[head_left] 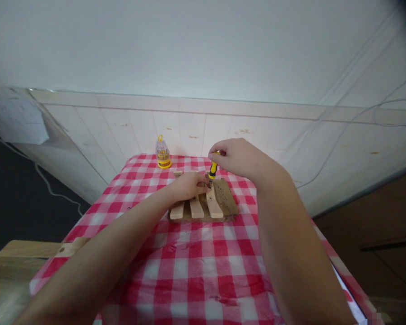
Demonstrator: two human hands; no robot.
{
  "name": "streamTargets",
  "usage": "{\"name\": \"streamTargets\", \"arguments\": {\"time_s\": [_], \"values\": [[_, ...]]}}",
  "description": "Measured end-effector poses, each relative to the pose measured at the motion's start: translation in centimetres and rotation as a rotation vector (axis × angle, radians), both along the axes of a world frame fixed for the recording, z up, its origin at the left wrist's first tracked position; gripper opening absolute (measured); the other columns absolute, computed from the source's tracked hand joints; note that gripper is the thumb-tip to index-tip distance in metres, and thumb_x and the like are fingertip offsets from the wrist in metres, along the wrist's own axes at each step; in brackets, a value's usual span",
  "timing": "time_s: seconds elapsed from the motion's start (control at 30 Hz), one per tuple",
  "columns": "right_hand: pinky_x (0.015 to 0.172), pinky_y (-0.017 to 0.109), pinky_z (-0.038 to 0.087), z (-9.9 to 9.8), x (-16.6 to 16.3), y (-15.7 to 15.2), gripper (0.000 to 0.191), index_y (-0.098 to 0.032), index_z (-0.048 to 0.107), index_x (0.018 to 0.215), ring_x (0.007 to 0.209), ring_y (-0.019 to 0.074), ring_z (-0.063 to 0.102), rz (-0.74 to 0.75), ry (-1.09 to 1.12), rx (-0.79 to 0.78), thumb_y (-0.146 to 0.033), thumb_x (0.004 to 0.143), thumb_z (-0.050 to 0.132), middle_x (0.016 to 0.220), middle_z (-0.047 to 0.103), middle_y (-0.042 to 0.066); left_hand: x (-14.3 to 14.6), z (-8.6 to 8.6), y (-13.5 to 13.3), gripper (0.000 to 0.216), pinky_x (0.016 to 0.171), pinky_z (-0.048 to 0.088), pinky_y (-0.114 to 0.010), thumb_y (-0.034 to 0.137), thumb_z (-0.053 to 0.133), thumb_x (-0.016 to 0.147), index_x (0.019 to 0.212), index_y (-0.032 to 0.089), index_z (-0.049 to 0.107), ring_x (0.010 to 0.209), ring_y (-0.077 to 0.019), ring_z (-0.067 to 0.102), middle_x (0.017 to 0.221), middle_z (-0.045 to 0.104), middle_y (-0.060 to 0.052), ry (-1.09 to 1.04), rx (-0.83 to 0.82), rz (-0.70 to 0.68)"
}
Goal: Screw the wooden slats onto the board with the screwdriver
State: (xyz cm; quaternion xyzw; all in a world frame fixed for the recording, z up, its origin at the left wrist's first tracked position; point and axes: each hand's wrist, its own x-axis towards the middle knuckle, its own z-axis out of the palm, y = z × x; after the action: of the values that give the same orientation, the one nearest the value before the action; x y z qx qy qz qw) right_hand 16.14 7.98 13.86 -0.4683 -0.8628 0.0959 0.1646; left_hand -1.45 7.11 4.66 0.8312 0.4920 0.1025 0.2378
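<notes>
Yellow-and-black screwdriver (213, 169) stands almost upright, its top leaning slightly right, with its tip down at the rightmost slat (215, 209) on a brown wooden board (229, 201). I have my right hand (235, 155) above it, thumb and fingers pinching the top of the handle, probably because that grip lets me turn it while bearing down. My left hand (188, 186) sits low over the slats, thumb and fingertips drawn together beside the tip; I take this as steadying, but I cannot tell whether I am pinching the shaft, a screw or only the wood. The board lies flat on the checked tablecloth (176, 280), which seems to give me firm backing for downward pressure. Near the wall, the bit case (163, 155) stands upright, out of my arms' way. My left forearm reaches in low and diagonally; my right comes up along the right side, wrist raised and bent inward over the handle.
</notes>
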Motion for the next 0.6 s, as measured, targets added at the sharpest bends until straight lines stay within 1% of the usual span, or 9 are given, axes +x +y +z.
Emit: {"name": "streamTargets", "arguments": {"time_s": [0.17,0.33,0.47,0.6], "values": [[0.064,0.027,0.041,-0.13,-0.16,-0.03,0.027,-0.019,0.076,0.095,0.073,0.0152,0.062,0.060,0.053,-0.018,-0.031,0.085,0.053,0.087,0.074,0.006,0.30,-0.03,-0.16,0.031,0.071,0.045,-0.025,0.034,0.057,0.088,0.108,0.018,0.075,0.085,-0.0197,0.066,0.099,0.076,-0.005,0.020,0.004,0.065],[0.063,0.026,0.040,-0.20,0.13,0.09,0.027,-0.020,0.076,0.094,0.071,0.0147,0.061,0.040,0.050,-0.021,-0.032,0.086,0.052,0.085,0.074,0.005,0.33,0.00,-0.13,0.032,0.075,0.046,-0.026,0.032,0.057,0.089,0.110,0.016,0.075,0.090,-0.0204,0.066,0.105,0.075,-0.007,0.008,0.037,0.038],[0.066,0.027,0.041,-0.20,0.21,0.11,0.029,-0.019,0.076,0.096,0.074,0.0158,0.062,0.034,0.030,-0.006,-0.033,0.087,0.052,0.089,0.075,0.007,0.31,0.07,-0.09,0.032,0.072,0.045,-0.026,0.033,0.056,0.090,0.109,0.016,0.075,0.086,-0.0203,0.066,0.101,0.075,-0.008,0.039,0.032,0.045],[0.065,0.027,0.041,-0.07,-0.06,-0.17,0.029,-0.019,0.075,0.097,0.073,0.0158,0.061,0.038,0.037,-0.021,-0.033,0.088,0.051,0.089,0.075,0.007,0.30,0.01,-0.08,0.032,0.072,0.045,-0.026,0.033,0.056,0.089,0.109,0.017,0.074,0.088,-0.0205,0.066,0.103,0.075,-0.007,0.040,0.027,0.066]]}}
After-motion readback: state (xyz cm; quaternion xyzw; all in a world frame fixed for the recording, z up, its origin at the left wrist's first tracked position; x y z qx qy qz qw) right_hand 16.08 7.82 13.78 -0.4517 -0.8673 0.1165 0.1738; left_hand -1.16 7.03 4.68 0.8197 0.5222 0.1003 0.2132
